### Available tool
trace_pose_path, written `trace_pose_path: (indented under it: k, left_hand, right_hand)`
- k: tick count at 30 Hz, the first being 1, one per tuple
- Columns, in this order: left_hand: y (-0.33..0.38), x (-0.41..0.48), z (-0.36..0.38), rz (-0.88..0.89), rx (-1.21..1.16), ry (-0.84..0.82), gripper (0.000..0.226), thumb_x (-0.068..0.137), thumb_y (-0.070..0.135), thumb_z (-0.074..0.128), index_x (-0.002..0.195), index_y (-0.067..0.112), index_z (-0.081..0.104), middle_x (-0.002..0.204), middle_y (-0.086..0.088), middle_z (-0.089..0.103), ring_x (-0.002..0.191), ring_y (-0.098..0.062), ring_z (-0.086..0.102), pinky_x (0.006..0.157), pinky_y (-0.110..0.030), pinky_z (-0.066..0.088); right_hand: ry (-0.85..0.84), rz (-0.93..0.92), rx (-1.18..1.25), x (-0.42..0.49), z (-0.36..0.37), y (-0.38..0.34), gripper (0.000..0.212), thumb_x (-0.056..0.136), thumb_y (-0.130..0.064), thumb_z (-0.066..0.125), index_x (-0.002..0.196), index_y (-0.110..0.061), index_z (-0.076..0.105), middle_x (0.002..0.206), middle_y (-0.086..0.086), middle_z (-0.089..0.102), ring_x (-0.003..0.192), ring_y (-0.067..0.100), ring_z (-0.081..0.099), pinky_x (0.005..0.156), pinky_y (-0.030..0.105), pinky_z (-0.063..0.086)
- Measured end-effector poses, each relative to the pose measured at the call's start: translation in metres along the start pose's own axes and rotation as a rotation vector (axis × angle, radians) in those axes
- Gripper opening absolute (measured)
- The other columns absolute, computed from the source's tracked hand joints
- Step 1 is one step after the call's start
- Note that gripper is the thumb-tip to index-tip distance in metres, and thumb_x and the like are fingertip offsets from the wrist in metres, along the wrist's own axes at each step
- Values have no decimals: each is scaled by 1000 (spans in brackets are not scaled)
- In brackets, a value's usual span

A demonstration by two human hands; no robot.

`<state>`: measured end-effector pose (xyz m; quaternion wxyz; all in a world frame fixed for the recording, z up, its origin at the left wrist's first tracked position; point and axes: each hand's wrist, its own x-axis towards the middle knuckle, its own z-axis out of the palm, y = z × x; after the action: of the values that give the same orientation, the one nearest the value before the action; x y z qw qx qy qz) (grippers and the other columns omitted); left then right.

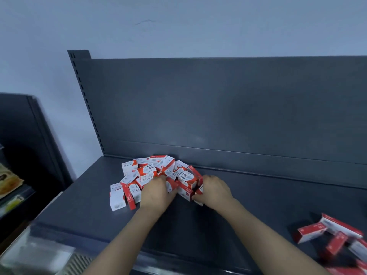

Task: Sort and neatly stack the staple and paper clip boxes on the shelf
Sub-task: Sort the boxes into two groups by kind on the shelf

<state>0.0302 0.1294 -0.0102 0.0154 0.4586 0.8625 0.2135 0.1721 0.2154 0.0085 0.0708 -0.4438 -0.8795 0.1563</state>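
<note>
Far left, a dark side rack (29, 135) held blurred packets. On the grey shelf (258, 205), near its left end and close to the back panel (218, 106), lay a jumbled pile of paper clip boxes (151, 171), red and white, tilted every way. Left hand (156, 192) sat knuckles-up on the pile's front, fingers curled down among the boxes; couldn't tell if it gripped one. Right hand (215, 190) just beside it, thumb and fingers curled round a red-and-white box (199, 191) at the pile's right edge. Far right, well apart, a second heap of boxes (333, 235), blurred, labels unreadable.
</note>
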Motion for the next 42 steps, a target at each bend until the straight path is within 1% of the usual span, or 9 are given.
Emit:
trace_pose_path:
  k: [5,9,12,16,20,24,29,33,42]
  left_hand:
    - [23,4,-23,43,-37,-10,36,79,43,67,97,12,64,92,-6,70,83,-21,63,63,-26,43]
    - [72,0,-30,129,-80,37,32,76,41,70,75,14,54,64,1,51,73,-25,57,56,-28,30]
    - [121,-7,-24,207,-135,72,32,74,41,73,84,13,61,67,0,54,68,-20,49,59,-27,33]
    - [199,-24,-4,310,-185,53,26,74,40,73,88,18,66,57,10,48,59,-14,46,48,-21,28]
    - [281,-48,23,366,-265,14,27,75,41,71,89,19,65,72,6,65,66,-13,57,53,-21,36]
    - [364,-78,54,392,-288,-24,29,77,39,70,92,15,64,82,2,68,78,-19,61,62,-25,41]
    - [450,-111,88,392,-306,-75,50,77,37,71,118,13,55,110,-5,67,100,-23,62,80,-29,47]
    - [499,-121,113,407,-262,-156,49,77,38,71,117,16,54,112,-5,66,101,-23,62,82,-34,52]
    - [555,-111,170,475,-112,-288,40,82,28,69,115,11,55,118,-9,61,107,-26,58,91,-38,49]
  right_hand:
    - [37,19,-2,-12,-34,11,41,78,-40,68,100,-9,54,111,10,59,104,27,57,70,29,38]
    - [97,40,39,-30,-65,34,38,76,-41,70,90,-12,51,97,6,52,92,24,56,65,29,38]
    - [147,54,59,-49,-89,64,39,75,-41,70,87,-12,48,92,4,49,82,21,49,62,29,37]
    - [217,81,66,-79,-120,125,50,78,-44,68,107,-6,51,108,8,55,94,23,52,69,30,35]
    - [268,133,75,-110,-149,208,48,80,-39,67,110,-6,49,112,7,55,99,24,54,70,28,34]
    - [307,190,66,-143,-175,293,48,81,-34,67,114,-5,47,117,9,53,106,27,53,74,28,36]
    - [352,268,48,-173,-195,380,51,82,-37,68,118,-7,48,119,8,54,106,24,56,80,28,44]
    - [380,389,95,-186,-202,430,58,81,-39,69,126,-10,45,124,8,53,111,23,55,88,30,48]
    - [336,570,191,-193,-197,496,55,81,-34,69,123,-6,46,123,12,53,112,26,54,89,32,47]
